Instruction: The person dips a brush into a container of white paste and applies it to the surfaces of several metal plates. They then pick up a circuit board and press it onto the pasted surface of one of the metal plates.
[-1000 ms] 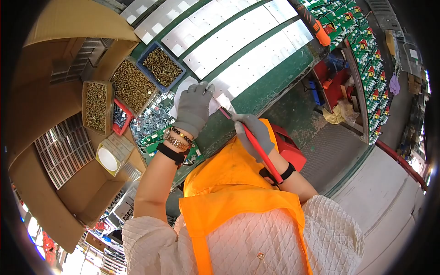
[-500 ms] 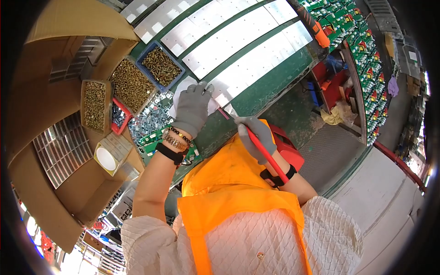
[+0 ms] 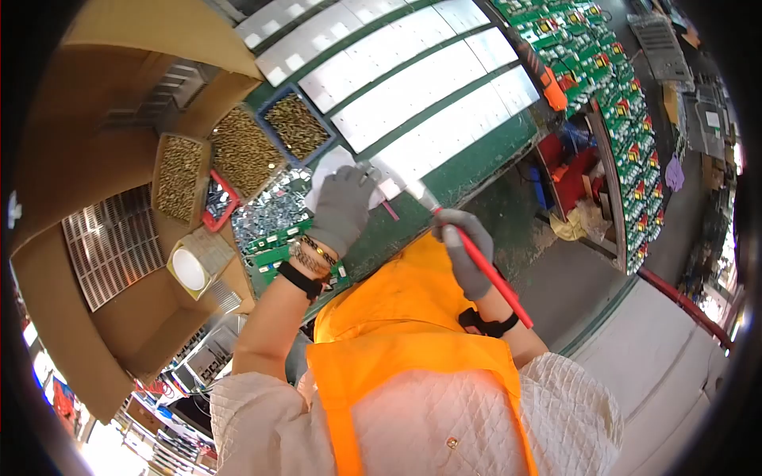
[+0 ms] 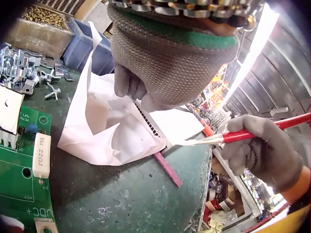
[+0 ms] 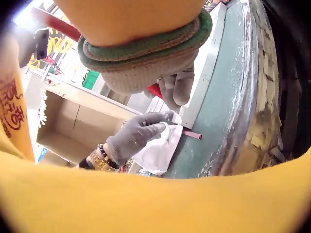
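My gloved left hand (image 3: 343, 208) rests with its fingers extended on white paper (image 4: 92, 138), which lies over the near end of a metal plate. A row of dark slots shows beside the paper in the left wrist view. My gloved right hand (image 3: 467, 250) grips a red-handled brush (image 3: 494, 274). Its pale tip points toward the plate's end, close to the paper's edge in the left wrist view. A pink stick (image 4: 167, 170) sticks out from under the paper onto the green bench (image 4: 141, 204).
Several pale metal plates (image 3: 425, 99) lie in rows on the bench. Left of them stand a blue bin (image 3: 295, 127) of screws, more screw bins and loose metal clips (image 3: 274, 202). Green circuit boards (image 3: 627, 151) fill the right side. An orange-handled tool (image 3: 552, 89) lies by the plates.
My right hand has moved slightly right with the brush, and the brush tip has drawn back from the paper. My left hand stays on the paper. The head view has shifted slightly.
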A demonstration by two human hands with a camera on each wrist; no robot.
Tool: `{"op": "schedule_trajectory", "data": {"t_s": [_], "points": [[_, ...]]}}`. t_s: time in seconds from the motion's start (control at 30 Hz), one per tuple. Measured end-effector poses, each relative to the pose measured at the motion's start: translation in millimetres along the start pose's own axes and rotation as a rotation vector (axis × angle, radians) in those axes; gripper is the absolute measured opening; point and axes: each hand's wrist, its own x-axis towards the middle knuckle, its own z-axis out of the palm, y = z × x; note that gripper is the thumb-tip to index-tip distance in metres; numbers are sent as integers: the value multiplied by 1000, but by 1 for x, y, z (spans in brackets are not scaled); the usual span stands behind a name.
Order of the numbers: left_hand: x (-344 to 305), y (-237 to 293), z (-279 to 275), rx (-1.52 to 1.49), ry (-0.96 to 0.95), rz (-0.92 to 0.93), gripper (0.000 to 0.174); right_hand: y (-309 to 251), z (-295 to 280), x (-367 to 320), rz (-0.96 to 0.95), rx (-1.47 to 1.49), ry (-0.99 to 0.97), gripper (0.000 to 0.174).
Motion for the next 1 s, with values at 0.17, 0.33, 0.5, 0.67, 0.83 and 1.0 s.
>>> {"op": "schedule_trajectory", "data": {"t_s": [0.17,0.33,0.5,0.67,0.83,1.0], "points": [[-54,7,-19,-140,106,-61,36,-39,-5,27,156,229,-34,23],[-131,0,-34,-312,359,-309,29,-65,30,61,-40,-10,-187,33],[-206,-10,-18,-359,830,-572,28,-90,93,84,-200,-85,-628,34],[-235,-30,-18,-559,1242,-1261,81,-154,229,84,-812,-266,-855,27],[-221,-75,-24,-416,1283,-1370,128,-152,333,94,-941,-221,-986,31],[-205,-100,-14,-295,1257,-1516,123,-139,365,96,-970,-332,-1007,28]]}}
